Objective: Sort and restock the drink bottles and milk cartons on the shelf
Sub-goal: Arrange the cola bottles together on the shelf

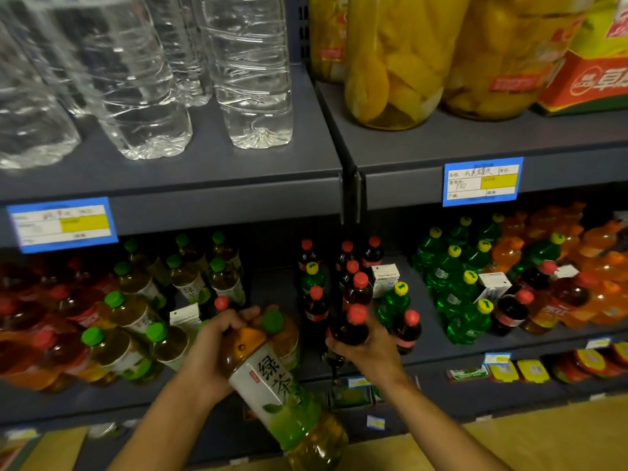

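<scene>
My left hand (217, 338) grips a green tea bottle (275, 389) near its green cap, and the bottle tilts toward me in front of the middle shelf (475, 346). My right hand (365, 348) holds a dark cola bottle (351, 326) with a red cap at the shelf's front edge. More green tea bottles (136, 311) stand to the left. Dark red-capped bottles (353, 287) stand behind my right hand. Green soda bottles with yellow caps (458, 290) stand to the right. Small white milk cartons (384, 278) sit among the bottles.
Large clear water bottles (142, 79) fill the upper shelf on the left, and jars of yellow fruit (407, 62) stand on the right. Orange drink bottles (594, 266) pile at far right. Blue price tags (481, 181) hang on the shelf edges. Small packets (509, 370) lie on the lower shelf.
</scene>
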A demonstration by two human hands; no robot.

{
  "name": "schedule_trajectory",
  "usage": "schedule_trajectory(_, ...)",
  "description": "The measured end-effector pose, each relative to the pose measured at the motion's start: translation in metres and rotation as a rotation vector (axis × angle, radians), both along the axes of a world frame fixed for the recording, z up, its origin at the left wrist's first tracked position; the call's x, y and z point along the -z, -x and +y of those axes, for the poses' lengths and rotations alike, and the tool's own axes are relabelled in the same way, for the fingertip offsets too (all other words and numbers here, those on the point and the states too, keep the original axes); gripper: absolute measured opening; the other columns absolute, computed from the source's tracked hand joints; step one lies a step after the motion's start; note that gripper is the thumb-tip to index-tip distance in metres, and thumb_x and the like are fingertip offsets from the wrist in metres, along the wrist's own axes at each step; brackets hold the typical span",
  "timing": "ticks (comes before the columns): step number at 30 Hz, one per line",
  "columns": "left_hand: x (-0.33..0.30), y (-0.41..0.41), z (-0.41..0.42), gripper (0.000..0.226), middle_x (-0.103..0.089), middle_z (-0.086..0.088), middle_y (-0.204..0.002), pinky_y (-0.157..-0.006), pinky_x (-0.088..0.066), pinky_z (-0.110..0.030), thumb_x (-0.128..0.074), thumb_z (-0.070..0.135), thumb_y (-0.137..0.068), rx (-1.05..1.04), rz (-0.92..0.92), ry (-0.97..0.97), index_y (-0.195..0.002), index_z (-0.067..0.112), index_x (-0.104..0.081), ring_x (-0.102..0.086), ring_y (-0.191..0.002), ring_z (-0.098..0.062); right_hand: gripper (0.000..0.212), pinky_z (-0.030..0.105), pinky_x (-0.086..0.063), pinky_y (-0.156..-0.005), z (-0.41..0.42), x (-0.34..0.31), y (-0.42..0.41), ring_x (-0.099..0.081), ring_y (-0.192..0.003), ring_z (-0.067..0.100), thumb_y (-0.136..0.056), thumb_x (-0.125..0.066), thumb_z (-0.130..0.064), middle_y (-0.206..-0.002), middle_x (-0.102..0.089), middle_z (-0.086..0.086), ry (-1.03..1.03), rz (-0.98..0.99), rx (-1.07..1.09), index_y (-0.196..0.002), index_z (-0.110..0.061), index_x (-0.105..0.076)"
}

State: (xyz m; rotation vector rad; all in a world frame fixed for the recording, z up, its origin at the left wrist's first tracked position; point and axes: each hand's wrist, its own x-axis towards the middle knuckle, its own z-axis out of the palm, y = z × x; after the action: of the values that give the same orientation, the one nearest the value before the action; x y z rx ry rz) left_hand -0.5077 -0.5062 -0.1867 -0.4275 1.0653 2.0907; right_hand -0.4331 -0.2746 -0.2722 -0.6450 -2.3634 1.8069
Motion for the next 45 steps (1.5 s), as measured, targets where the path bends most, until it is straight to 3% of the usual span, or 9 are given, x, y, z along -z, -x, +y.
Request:
schedule_trajectory(3, -0.004, -0.008, -0.016, 0.017, -0.073, -0.017, -0.107, -0.072, -0.057, -0.049, -0.049, 0.010, -0.074, -0.005, -0.003, -0.004, -0.085, 0.011, -0.061, -0.072, -0.080, -0.038, 0.050, 0.003, -0.044, -0.079, -0.018, 0.020, 0.018, -0.063, -0.091, -0.002, -0.064, -0.090, -0.024, -0.096, -0.067, -0.018, -0.035, -0.020, -0.046, -0.107, -0.023, -0.065)
schedule_trajectory(10, -0.002, -0.028, -0.040, 0.017, -0.072, -0.019, -0.107, -0.068, -0.057, -0.048, -0.050, 0.007, -0.072, 0.025, -0.053, 0.020, -0.064, 0.008, -0.064, -0.072, -0.082, -0.040, 0.055, 0.039, -0.049, -0.099, -0.039, 0.057, 0.049, -0.061, -0.113, 0.026, -0.072, -0.084, -0.015, -0.118, -0.067, 0.010, -0.113, -0.132, -0.079, -0.121, -0.012, -0.060)
schedule_trajectory(14, -0.008, -0.036, -0.040, 0.011, -0.067, -0.020, -0.122, -0.085, -0.049, -0.052, -0.066, 0.002, -0.053, 0.034, -0.057, 0.012, -0.062, 0.008, -0.064, -0.069, -0.095, -0.044, 0.052, 0.034, -0.049, -0.095, -0.040, 0.068, 0.056, -0.062, -0.110, 0.028, -0.073, -0.082, -0.017, -0.116, -0.067, 0.011, -0.182, -0.175, -0.092, -0.120, -0.012, -0.060)
schedule_trajectory(18, -0.012, -0.041, -0.038, 0.032, -0.068, -0.019, -0.122, -0.082, -0.051, -0.050, -0.081, 0.005, -0.032, 0.043, -0.057, 0.019, -0.059, 0.009, -0.065, -0.070, -0.093, -0.044, 0.055, 0.032, -0.046, -0.092, -0.040, 0.077, 0.059, -0.061, -0.111, 0.029, -0.073, -0.083, -0.020, -0.118, -0.066, 0.010, -0.180, -0.243, -0.105, -0.122, -0.013, -0.059)
schedule_trajectory(33, -0.023, -0.039, -0.035, 0.008, -0.068, -0.018, -0.121, -0.085, -0.050, -0.049, -0.062, 0.004, -0.055, 0.010, -0.004, 0.033, -0.059, 0.010, -0.063, -0.070, -0.089, -0.041, 0.078, 0.043, -0.038, -0.112, -0.040, 0.062, 0.044, -0.047, -0.134, 0.027, -0.081, -0.076, -0.007, -0.142, -0.051, 0.010, -0.054, -0.072, -0.112, -0.146, -0.014, -0.035)
schedule_trajectory(36, -0.024, -0.038, -0.034, 0.011, -0.070, -0.016, -0.118, -0.084, -0.051, -0.048, -0.067, 0.009, -0.049, 0.007, 0.009, 0.038, -0.059, 0.011, -0.063, -0.070, -0.091, -0.040, 0.071, 0.043, -0.035, -0.116, -0.043, 0.045, 0.016, -0.041, -0.139, 0.020, -0.083, -0.071, 0.000, -0.145, -0.046, 0.002, -0.053, 0.117, -0.080, -0.138, -0.030, -0.038)
schedule_trajectory(39, -0.024, -0.037, -0.034, 0.010, -0.075, -0.015, -0.096, -0.064, -0.057, -0.040, -0.064, 0.007, -0.053, 0.010, 0.038, 0.048, -0.061, 0.010, -0.061, -0.073, -0.076, -0.034, 0.084, 0.031, -0.037, -0.113, -0.045, 0.030, -0.012, -0.033, -0.142, 0.004, -0.076, -0.083, -0.032, -0.154, -0.033, -0.019, -0.029, 0.250, -0.269, -0.143, -0.042, -0.034)
schedule_trajectory(41, -0.026, -0.035, -0.034, 0.008, -0.073, -0.012, -0.080, -0.056, -0.057, -0.036, -0.062, 0.003, -0.058, 0.008, 0.040, 0.060, -0.063, 0.009, -0.059, -0.072, -0.066, -0.029, 0.110, 0.024, -0.036, -0.109, -0.053, 0.023, -0.016, -0.032, -0.139, -0.006, -0.058, -0.089, -0.055, -0.152, -0.028, -0.032, 0.024, 0.172, -0.428, -0.146, -0.051, -0.023)
schedule_trajectory(45, -0.031, -0.036, -0.030, 0.014, -0.064, -0.009, -0.072, -0.061, -0.053, -0.033, -0.070, 0.012, -0.046, 0.043, 0.086, 0.140, -0.057, 0.013, -0.063, -0.066, -0.063, -0.021, 0.126, 0.023, -0.033, -0.109, -0.079, 0.017, 0.012, -0.034, -0.137, -0.009, -0.049, -0.094, -0.050, -0.144, -0.034, -0.039, 0.099, 0.090, -0.566, -0.143, -0.061, -0.012)
